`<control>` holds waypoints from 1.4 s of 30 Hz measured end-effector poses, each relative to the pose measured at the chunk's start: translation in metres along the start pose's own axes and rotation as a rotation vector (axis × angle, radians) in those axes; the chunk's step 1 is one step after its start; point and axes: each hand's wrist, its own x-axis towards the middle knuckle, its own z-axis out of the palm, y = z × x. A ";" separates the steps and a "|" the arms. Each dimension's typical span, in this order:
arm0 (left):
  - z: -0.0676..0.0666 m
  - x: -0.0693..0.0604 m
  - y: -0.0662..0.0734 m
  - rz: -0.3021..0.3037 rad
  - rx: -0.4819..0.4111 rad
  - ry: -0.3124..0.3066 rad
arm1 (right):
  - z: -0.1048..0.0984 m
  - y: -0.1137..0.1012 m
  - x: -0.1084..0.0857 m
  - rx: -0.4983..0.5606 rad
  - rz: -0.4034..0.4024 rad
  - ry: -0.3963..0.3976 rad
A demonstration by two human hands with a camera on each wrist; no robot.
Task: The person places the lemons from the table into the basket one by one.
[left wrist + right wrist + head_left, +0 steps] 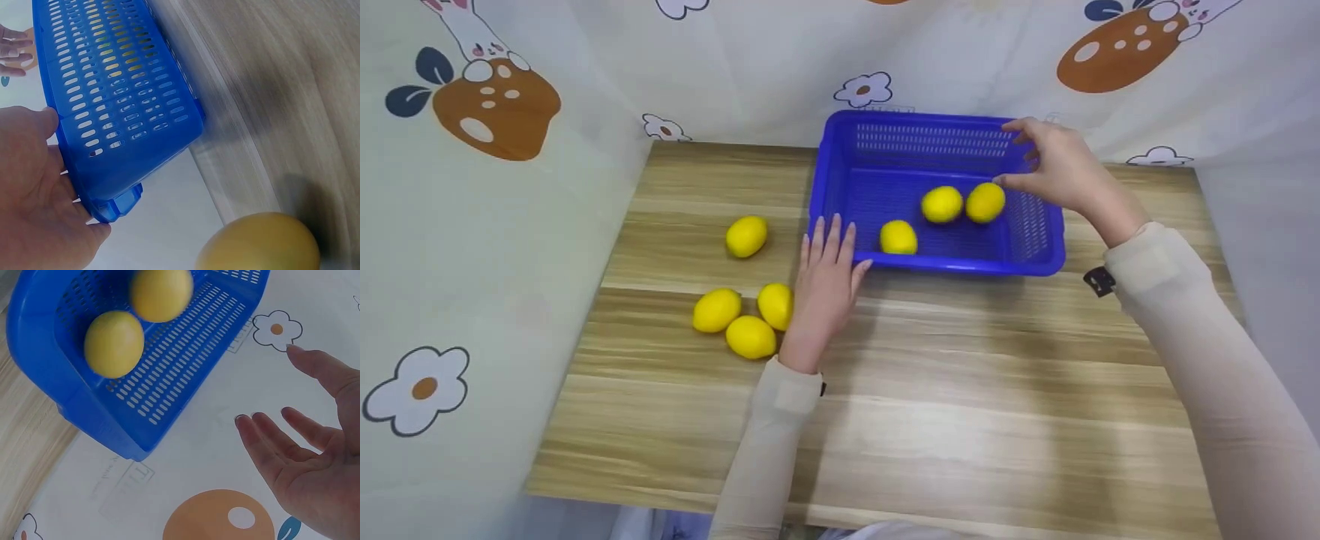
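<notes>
A blue plastic basket with slotted walls stands at the back of the table, holding a lemon near its front wall and a pair of lemons side by side farther right. My left hand rests on the basket's front left corner, fingers straight over the rim. In the left wrist view, that hand lies along the blue rim. Above the basket's right end hovers my right hand, thumb and fingers spread apart. The right wrist view shows this hand holding nothing, apart from the lemons.
On the wooden table, left of the basket, lie several loose lemons, one lemon farther back than the others. The nearest lemon sits beside my left hand. A patterned cloth hangs behind the table.
</notes>
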 end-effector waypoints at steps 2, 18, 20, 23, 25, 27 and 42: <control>0.000 0.000 0.000 -0.001 -0.003 -0.002 | 0.001 0.002 -0.001 0.000 0.000 -0.001; 0.000 0.000 -0.001 -0.008 -0.021 0.000 | 0.008 0.017 -0.015 0.040 -0.004 0.047; 0.000 0.001 -0.001 -0.009 -0.023 -0.002 | 0.010 0.020 -0.017 0.052 0.004 0.048; 0.001 0.001 -0.001 -0.005 -0.023 -0.001 | 0.012 0.025 -0.021 0.060 0.010 0.059; 0.001 0.001 -0.001 -0.002 -0.018 0.002 | 0.013 0.027 -0.024 0.062 0.010 0.074; 0.001 0.000 -0.001 0.000 -0.010 0.005 | 0.014 0.030 -0.027 0.063 0.007 0.088; 0.001 0.000 0.000 0.006 -0.011 0.021 | 0.020 0.051 -0.048 0.120 0.046 0.162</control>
